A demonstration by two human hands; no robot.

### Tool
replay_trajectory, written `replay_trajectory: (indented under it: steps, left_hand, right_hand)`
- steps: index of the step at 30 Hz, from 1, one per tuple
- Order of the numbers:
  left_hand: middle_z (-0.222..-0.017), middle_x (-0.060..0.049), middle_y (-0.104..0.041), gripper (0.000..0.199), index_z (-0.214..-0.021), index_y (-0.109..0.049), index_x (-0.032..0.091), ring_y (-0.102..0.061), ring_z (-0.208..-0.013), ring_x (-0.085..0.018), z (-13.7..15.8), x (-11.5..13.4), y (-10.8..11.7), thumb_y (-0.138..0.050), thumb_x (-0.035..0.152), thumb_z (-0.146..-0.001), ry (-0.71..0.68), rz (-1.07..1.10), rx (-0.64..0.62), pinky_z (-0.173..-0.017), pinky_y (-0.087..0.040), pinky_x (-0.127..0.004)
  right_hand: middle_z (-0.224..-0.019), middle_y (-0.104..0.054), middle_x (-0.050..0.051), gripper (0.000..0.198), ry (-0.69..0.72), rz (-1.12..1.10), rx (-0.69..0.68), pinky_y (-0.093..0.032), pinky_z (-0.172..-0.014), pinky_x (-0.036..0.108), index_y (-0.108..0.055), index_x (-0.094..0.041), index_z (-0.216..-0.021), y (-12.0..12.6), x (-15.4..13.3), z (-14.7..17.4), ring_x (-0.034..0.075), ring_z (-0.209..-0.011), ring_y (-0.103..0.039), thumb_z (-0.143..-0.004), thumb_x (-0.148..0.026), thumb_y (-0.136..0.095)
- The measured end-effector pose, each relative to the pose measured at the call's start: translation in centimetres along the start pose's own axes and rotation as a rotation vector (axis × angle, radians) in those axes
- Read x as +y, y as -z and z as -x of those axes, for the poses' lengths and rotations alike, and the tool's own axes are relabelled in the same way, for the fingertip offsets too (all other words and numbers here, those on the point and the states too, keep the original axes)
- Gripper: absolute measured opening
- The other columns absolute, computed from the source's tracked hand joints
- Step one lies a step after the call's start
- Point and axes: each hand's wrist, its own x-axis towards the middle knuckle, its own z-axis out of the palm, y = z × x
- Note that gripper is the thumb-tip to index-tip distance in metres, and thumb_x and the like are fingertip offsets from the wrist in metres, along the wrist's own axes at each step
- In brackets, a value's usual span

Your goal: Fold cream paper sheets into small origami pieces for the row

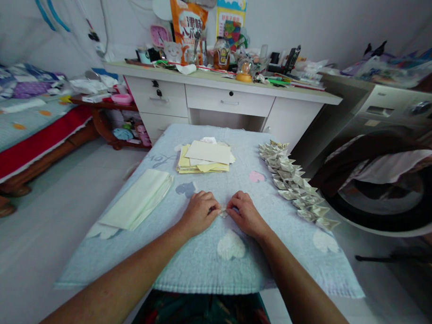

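Note:
A small pale folded piece of paper [223,210] is pinched between my two hands at the middle of the cloth-covered table [205,270]. My left hand [201,211] grips its left end with the fingers curled in. On the other end, my right hand [245,212] is closed with thumb and fingertips together. Most of the paper is covered by my fingers, so its exact shape is hard to make out. Along the table's right side runs a row of several folded paper pieces [293,181] with pointed tips. Beyond my hands lies a stack of cream and yellow paper sheets [209,154].
A folded pale green sheet [138,199] lies at the table's left. Behind stands a white desk [218,99] crowded with jars, an orange bag [188,28] and a pink clock [159,35]. A washing machine [391,109] with its door open is on the right, a bed [29,122] on the left.

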Motion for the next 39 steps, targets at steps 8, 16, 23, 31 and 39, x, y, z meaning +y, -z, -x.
replay_trajectory:
  steps: [8,16,23,31,39]
  left_hand:
    - [-0.079,-0.001,-0.064,0.010,-0.071,-0.067,0.021,-0.052,-0.089,-0.020,-0.6,0.3,0.1,-0.062,0.026,-0.079,0.098,-0.007,-0.044,-0.082,-0.031,-0.036]
    - [-0.080,-0.001,-0.066,0.013,-0.067,-0.067,0.022,-0.052,-0.092,-0.021,-1.2,1.0,0.4,-0.061,0.028,-0.077,0.240,-0.015,-0.095,-0.085,-0.029,-0.038]
    - [-0.083,-0.001,-0.064,0.013,-0.066,-0.067,0.023,-0.051,-0.094,-0.023,-1.1,0.9,0.0,-0.063,0.032,-0.075,0.284,-0.089,-0.045,-0.085,-0.029,-0.038]
    - [-0.088,-0.001,-0.064,0.013,-0.069,-0.068,0.023,-0.050,-0.098,-0.025,-1.0,0.8,0.0,-0.063,0.033,-0.076,0.309,-0.085,-0.050,-0.085,-0.029,-0.039]
    - [-0.088,-0.002,-0.063,0.015,-0.076,-0.068,0.022,-0.051,-0.093,-0.022,-0.5,-0.2,0.9,-0.054,0.026,-0.081,0.233,0.036,-0.058,-0.086,-0.033,-0.036]
  right_hand:
    - [-0.088,-0.054,0.005,0.010,-0.039,0.053,-0.005,-0.036,-0.081,0.031,-0.067,-0.017,-0.080,-0.2,-0.3,-0.2,0.018,-0.088,-0.047,-0.085,-0.016,-0.059]
    - [-0.088,-0.055,0.005,0.013,-0.100,0.119,-0.008,-0.034,-0.079,0.030,-0.066,-0.017,-0.079,-0.5,-0.6,-0.5,0.017,-0.087,-0.047,-0.087,-0.021,-0.057]
    - [-0.089,-0.056,0.005,0.015,-0.163,0.209,-0.018,-0.030,-0.076,0.030,-0.066,-0.019,-0.077,-0.9,-0.6,-0.9,0.018,-0.086,-0.046,-0.087,-0.029,-0.060]
    - [-0.090,-0.056,0.005,0.017,-0.169,0.243,-0.033,-0.030,-0.078,0.030,-0.066,-0.019,-0.077,-0.8,-0.7,-1.0,0.018,-0.087,-0.047,-0.087,-0.031,-0.060]
    - [-0.090,-0.056,0.004,0.016,-0.160,0.217,-0.042,-0.030,-0.079,0.030,-0.066,-0.019,-0.077,-0.7,-0.6,-1.0,0.018,-0.088,-0.047,-0.087,-0.030,-0.060]
